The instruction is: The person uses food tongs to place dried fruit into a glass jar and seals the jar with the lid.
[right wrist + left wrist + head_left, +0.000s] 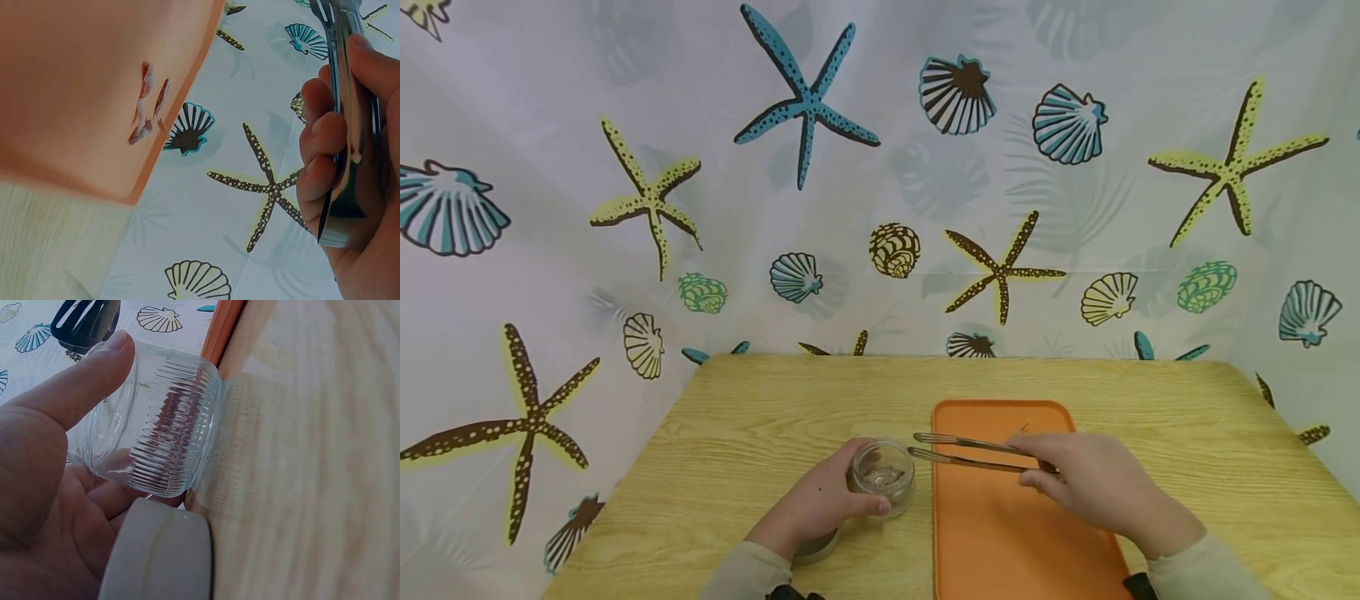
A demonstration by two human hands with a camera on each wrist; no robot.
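My left hand grips a clear ribbed glass jar that stands on the table, thumb on one side and fingers round the other. Several small reddish-brown pieces lie inside it. Metal tongs are held in my right hand above the orange tray. The slotted tips of the tongs stand apart beside the jar's rim, with nothing visible between them. A few thin, twisted brown pieces lie near the tray's far edge; in the head view my right hand partly hides them.
A round, pale lid-like thing sits on the table beside the jar, partly under my left wrist in the head view. The wood-grain table ends at a curtain printed with shells and starfish, which also hangs along both sides.
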